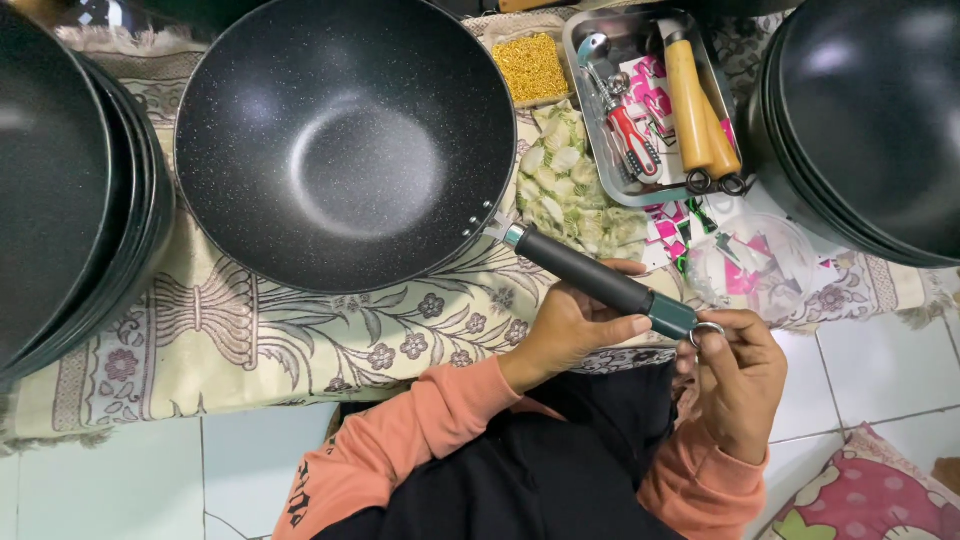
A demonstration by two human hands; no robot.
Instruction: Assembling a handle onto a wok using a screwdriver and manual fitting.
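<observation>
Left hand (575, 325) was closed around the dark wok handle (590, 275), steadying the speckled wok (345, 140) beyond it on the patterned cloth (250, 340). Right hand (740, 370), alongside, pinched the metal hanging ring (707, 330) at the handle's end cap. Judged step: ring fitting; seating it next calls for fine fingertip control.

White tiled floor (120, 480), pale grout lines showing at bottom left and right. Spread over it, a cream rug (250, 340) with a flower-and-vine pattern and fringed edges. On the rug: a speckled black wok (345, 140) at centre, a stack of black pans (60, 190) at far left, another stack of black pans (870, 120) at far right, a metal tray (590, 110) of tools, a bag of yellow pieces (530, 68), a clear bag of pale green parts (565, 185), a crumpled clear wrapper (760, 265). At bottom right on the tiles, a pink flowered cushion (860, 495).
</observation>
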